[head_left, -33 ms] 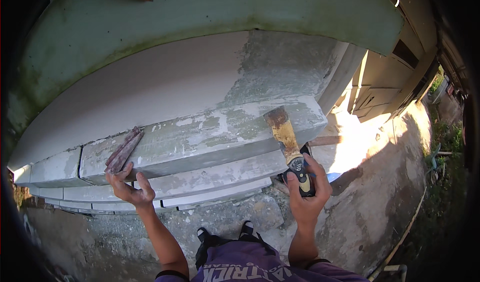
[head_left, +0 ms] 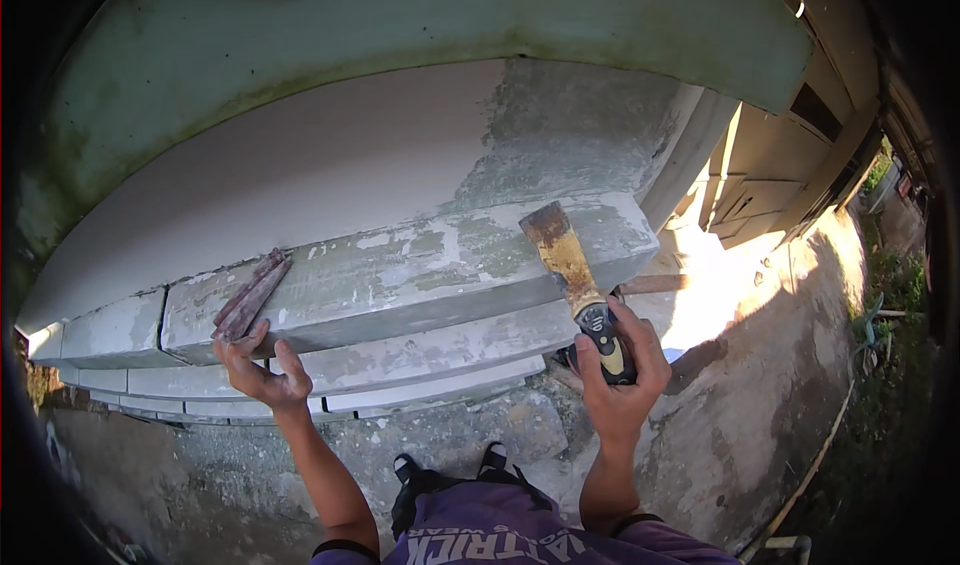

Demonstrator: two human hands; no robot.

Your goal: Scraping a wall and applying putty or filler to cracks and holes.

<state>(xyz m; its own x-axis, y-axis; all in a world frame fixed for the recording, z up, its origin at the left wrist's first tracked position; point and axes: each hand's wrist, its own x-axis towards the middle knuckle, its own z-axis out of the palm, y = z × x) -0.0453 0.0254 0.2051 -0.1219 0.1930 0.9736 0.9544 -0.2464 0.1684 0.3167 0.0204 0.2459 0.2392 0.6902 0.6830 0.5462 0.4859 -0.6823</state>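
Right fingers (head_left: 643, 340) around scraper handle (head_left: 598, 327), blade (head_left: 553, 233) beyond

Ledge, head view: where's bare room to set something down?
Widest: the ledge top between the purplish folded strip and the scraper. Smaller: from the strip left to the dark joint, and right of the scraper to the ledge's end. Crowded: the strip's lower end, at the left hand, and the scraper's handle, in the right hand.

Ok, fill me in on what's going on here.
The person's right hand holds a worn scraper, blade pointing away, near the right end of a pale, patchy ledge; whether it touches is unclear. The left hand is at the lower end of a folded reddish strip, possibly holding it.
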